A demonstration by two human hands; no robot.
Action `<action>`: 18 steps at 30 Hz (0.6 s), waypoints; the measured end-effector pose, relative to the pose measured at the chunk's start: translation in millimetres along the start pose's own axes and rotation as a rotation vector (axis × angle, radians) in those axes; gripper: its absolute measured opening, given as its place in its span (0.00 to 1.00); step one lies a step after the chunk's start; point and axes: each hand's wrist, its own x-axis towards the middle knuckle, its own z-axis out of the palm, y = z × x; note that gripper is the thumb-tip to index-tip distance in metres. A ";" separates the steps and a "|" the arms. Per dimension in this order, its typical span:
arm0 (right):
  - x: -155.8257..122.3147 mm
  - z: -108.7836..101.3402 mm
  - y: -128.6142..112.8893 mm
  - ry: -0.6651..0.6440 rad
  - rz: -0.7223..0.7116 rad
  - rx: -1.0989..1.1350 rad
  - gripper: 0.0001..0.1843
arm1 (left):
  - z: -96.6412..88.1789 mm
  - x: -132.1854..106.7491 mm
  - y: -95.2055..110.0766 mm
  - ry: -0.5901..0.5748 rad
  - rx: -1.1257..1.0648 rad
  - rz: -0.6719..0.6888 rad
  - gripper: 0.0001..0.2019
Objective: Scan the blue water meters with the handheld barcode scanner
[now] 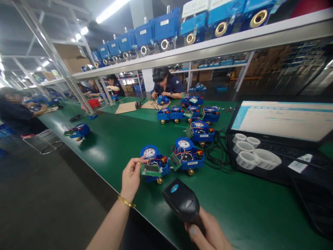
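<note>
My left hand (131, 176) pinches the edge of a green circuit board (151, 169) with a small grey display. Wires join the board to a blue water meter (163, 166) with a round white dial and a brass fitting, standing on the green table just behind it. In my right hand (208, 229) is a black barcode scanner (182, 201), gripped by its handle, its head pointing toward the meter. Right beside the first meter stands a second blue meter (194, 166), its own board (175, 161) hanging at its side.
More opened blue meters (201, 133) stand farther back. A laptop (281, 128) with white label rolls (246, 159) on it sits at the right, near black cables (217, 152). One meter (78, 132) lies at the left. Across the table a person (169, 85) works. A shelf (208, 48) runs overhead.
</note>
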 end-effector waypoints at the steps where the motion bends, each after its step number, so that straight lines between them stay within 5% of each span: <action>1: 2.2 1.1 -1.2 0.016 -0.001 -0.002 0.19 | 0.1 -0.3 0.1 0.004 -0.005 -0.003 0.10; 7: 7.6 1.9 -5.6 0.054 -0.002 -0.073 0.21 | 0.1 -0.6 -1.4 0.004 -0.025 -0.028 0.10; 13: -8.3 -16.9 14.9 -0.056 0.257 -0.481 0.22 | -6.7 -8.7 -3.6 -0.030 0.047 0.054 0.09; 18: -52.4 -51.1 47.8 0.006 0.121 -0.781 0.28 | -9.6 -20.5 -9.9 0.041 0.208 0.196 0.08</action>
